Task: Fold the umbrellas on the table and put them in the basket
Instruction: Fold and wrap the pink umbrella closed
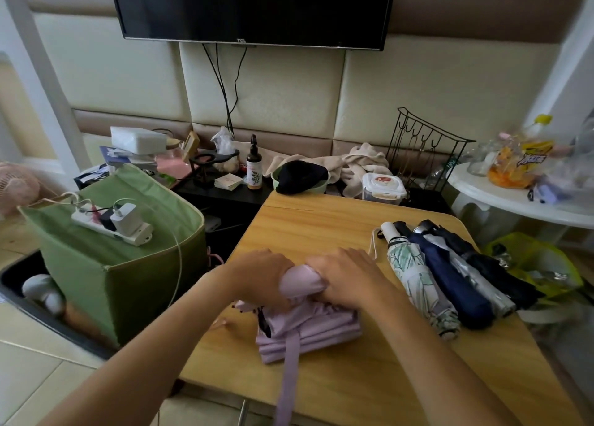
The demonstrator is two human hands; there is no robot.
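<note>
To your right four folded umbrellas [450,274] lie side by side on the wooden table [321,219]; the green fabric basket [128,284] stands left, a power strip [112,224] across its top. Your left hand [260,274] and right hand [347,276] grip the lilac umbrella [302,316], fingers curled round its soft, smooth folds.

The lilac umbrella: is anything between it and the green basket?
Nothing on the table blocks it, but a power strip with chargers lies across the green basket. Both hands grip the lilac umbrella.
</note>
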